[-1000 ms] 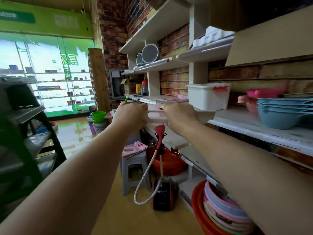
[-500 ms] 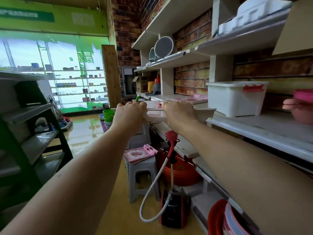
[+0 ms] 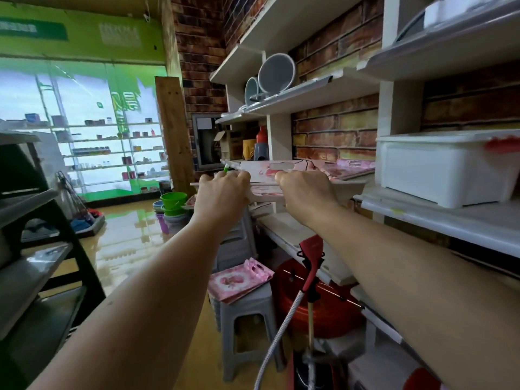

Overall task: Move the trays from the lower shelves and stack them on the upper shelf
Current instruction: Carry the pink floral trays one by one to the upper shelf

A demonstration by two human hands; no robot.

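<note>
While both arms reach out toward the shelving, the left hand [image 3: 222,194] and the right hand [image 3: 305,192] each have their fingers curled round the near rim of a pink-patterned tray [image 3: 264,194], held flat at the height of the upper shelf [image 3: 363,182]. That grip is a closed one on both sides, knuckles up, the tray's edge running between the two fists; the tray extends away from the hands toward twelve o'clock. Just beyond it, on the same shelf, more pink trays [image 3: 332,168] lie flat, one showing a cut-out handle. At three o'clock from the right hand sits a white lidded box [image 3: 447,170]. Down at six o'clock a grey stool [image 3: 247,319] carries another pink tray [image 3: 239,281], with a red basin [image 3: 332,313] beside it and a steamer's red head [image 3: 311,247] rising between them.
</note>
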